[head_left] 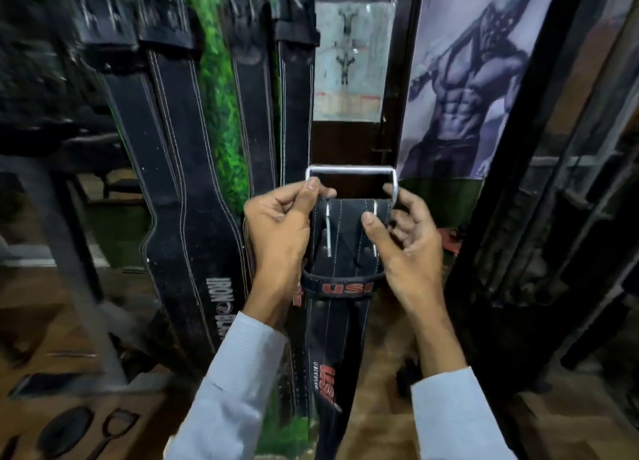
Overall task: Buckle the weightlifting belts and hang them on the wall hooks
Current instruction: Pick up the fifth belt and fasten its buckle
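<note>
Here we hold a black weightlifting belt (340, 248) upright between our hands, its steel buckle frame (351, 170) standing just above them and its length hanging down past our wrists. Our left hand (280, 231) grips the belt's left edge with curled fingers, the thumb and forefinger pinching at the left leg of the buckle frame. Our right hand (403, 242) curls around the right edge, its thumb pressing on the face of the leather beside the right prong (374, 217), while a fingertip hooks behind the frame's right leg. The left prong (327, 231) lies flat down the leather, its tip at a punched hole; whether either prong sits fully through a hole we cannot tell. Just below our hands a keeper loop (340, 288) with red letters wraps around the belt, and more red lettering shows further down between our light sleeves (238, 383). To the left of our left hand several other black belts (179, 169) hang side by side against a green wall panel (221, 121), one of them printed with white letters near our left forearm; their tops are blurred, so we cannot make out how they hang. Above our hands, behind the buckle, stands a dark wooden panel with a small pale poster (352, 62). Up and to the right of our right hand is a large poster of a muscular torso (463, 89), and further right a dark machine frame (539, 183).
</note>
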Demonstrator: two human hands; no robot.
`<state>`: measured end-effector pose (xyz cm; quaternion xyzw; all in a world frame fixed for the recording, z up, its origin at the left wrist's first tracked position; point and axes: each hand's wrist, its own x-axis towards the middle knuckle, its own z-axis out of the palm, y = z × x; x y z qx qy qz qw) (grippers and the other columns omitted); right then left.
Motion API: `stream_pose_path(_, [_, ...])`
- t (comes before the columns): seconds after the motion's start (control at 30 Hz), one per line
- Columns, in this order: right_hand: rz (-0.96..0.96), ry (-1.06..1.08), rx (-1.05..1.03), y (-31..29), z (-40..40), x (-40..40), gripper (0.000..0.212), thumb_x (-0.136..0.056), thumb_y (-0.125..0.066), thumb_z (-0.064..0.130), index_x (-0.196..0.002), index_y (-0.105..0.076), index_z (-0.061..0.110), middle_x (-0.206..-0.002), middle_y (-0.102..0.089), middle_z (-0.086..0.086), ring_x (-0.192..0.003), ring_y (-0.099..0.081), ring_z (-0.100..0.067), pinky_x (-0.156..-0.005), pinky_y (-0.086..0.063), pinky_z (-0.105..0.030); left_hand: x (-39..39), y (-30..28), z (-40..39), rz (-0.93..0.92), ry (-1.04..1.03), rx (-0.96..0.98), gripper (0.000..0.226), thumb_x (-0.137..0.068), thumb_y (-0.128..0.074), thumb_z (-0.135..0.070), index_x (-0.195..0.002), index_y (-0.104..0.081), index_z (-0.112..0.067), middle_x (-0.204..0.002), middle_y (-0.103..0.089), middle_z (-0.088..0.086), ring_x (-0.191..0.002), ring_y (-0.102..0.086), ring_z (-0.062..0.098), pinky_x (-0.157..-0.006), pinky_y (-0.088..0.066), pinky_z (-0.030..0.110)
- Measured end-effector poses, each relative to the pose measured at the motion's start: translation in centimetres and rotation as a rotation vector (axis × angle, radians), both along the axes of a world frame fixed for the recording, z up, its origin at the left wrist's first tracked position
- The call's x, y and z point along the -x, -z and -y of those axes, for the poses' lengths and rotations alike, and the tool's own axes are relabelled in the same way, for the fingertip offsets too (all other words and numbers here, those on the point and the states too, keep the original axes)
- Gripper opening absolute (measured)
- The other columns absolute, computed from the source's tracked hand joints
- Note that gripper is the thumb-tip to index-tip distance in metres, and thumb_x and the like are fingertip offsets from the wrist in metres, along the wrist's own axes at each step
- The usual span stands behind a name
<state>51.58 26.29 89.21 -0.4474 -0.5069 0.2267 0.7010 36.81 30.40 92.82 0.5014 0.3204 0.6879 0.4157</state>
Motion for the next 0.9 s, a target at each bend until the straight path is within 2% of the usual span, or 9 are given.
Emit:
stream_pose_path(0.17, [0.073,-0.077,-0.127,-7.6,-5.2,-2.7,0.033,-0.092,-0.077,0.026,-0.121,-0.062,0.021,-0.106,-0.078,-0.005,-0.101,-0.075,-0.022,-0.092,-0.058,-0.057,-1.9,-7.4,-4.4,-0.054,-0.117,-0.125,0.021,-0.096,-0.07,-0.017,-0.081,-0.08,-0.006,-0.082,-0.08,0.012,-0.073,-0.076,0.027,-0.072,-0.064,0.047])
stream_pose_path(0.27, [0.11,-0.085,-0.221,-13.6,-8.3,-3.4,0.029,-0.092,-0.075,0.025,-0.119,-0.064,0.019,-0.1,-0.078,-0.006,-0.09,-0.076,-0.023,-0.077,-0.064,-0.039,-1.9,-13.5,-7.0,-0.241,-0.332,-0.28,0.023,-0.095,-0.072,-0.028,-0.079,-0.082,-0.015,-0.071,-0.078,0.0,-0.062,-0.073,0.012,-0.059,-0.058,0.031])
stream_pose_path(0.33, [0.136,-0.071,-0.274,-17.3,-10.2,-3.7,0.028,-0.092,-0.075,0.028,-0.117,-0.065,0.02,-0.097,-0.077,-0.005,-0.084,-0.075,-0.019,-0.063,-0.057,-0.024,-1.9,-17.2,-8.2,-0.38,-0.506,-0.371,0.029,-0.094,-0.072,-0.032,-0.072,-0.079,-0.016,-0.059,-0.071,-0.004,-0.051,-0.067,0.014,-0.056,-0.059,0.03])
stream_pose_path(0.43, [0.195,-0.05,-0.341,-21.4,-12.7,-4.1,0.027,-0.091,-0.075,0.031,-0.114,-0.065,0.021,-0.093,-0.077,0.0,-0.079,-0.074,-0.013,-0.06,-0.055,-0.021,-2.1,-21.4,-9.5,-0.551,-0.732,-0.438,0.046,-0.093,-0.069,-0.036,-0.053,-0.064,-0.014,-0.045,-0.054,-0.005,-0.041,-0.05,0.015,-0.049,-0.046,0.024])
stream_pose_path(0.5, [0.188,-0.034,-0.364,-23.6,-14.1,-4.6,0.027,-0.09,-0.076,0.03,-0.113,-0.066,0.02,-0.09,-0.076,0.002,-0.075,-0.074,-0.01,-0.057,-0.055,-0.02,-2.5,-23.8,-10.2,-0.666,-0.852,-0.441,0.043,-0.092,-0.066,-0.039,-0.058,-0.066,-0.013,-0.049,-0.052,-0.003,-0.045,-0.047,0.015,-0.052,-0.043,0.029])
stream_pose_path(0.63, [0.169,-0.025,-0.332,-26.3,-16.7,-5.3,0.029,-0.088,-0.077,0.032,-0.113,-0.067,0.021,-0.087,-0.077,-0.001,-0.07,-0.073,-0.009,-0.052,-0.054,-0.021,-3.6,-27.6,-11.1,-0.932,-1.043,-0.385,0.032,-0.09,-0.065,-0.039,-0.091,-0.072,-0.008,-0.081,-0.068,0.012,-0.08,-0.068,0.036,-0.069,-0.049,0.039])
stream_pose_path(0.73, [0.188,-0.055,-0.265,-25.7,-18.3,-5.6,0.029,-0.09,-0.076,0.03,-0.114,-0.065,0.02,-0.092,-0.078,-0.008,-0.074,-0.075,-0.018,-0.058,-0.059,-0.028,-3.9,-27.9,-12.2,-1.038,-1.033,-0.312,0.039,-0.085,-0.074,-0.04,-0.105,-0.07,-0.007,-0.106,-0.072,0.019,-0.101,-0.068,0.042,-0.08,-0.052,0.044])
stream_pose_path(0.8, [0.18,-0.078,-0.263,-24.6,-18.9,-5.8,0.027,-0.09,-0.076,0.029,-0.113,-0.065,0.02,-0.094,-0.078,-0.009,-0.08,-0.077,-0.024,-0.059,-0.061,-0.03,-3.4,-27.1,-13.0,-1.024,-0.993,-0.301,0.048,-0.08,-0.079,-0.051,-0.102,-0.073,-0.009,-0.102,-0.074,0.016,-0.099,-0.069,0.038,-0.077,-0.052,0.041])
stream_pose_path(0.9, [0.16,-0.08,-0.293,-23.9,-19.4,-5.9,0.026,-0.089,-0.077,0.03,-0.111,-0.066,0.02,-0.094,-0.079,-0.007,-0.082,-0.077,-0.02,-0.063,-0.062,-0.03,-2.6,-26.0,-13.9,-0.934,-0.982,-0.361,0.049,-0.077,-0.076,-0.062,-0.091,-0.073,-0.014,-0.086,-0.074,0.009,-0.086,-0.07,0.033,-0.073,-0.056,0.039])
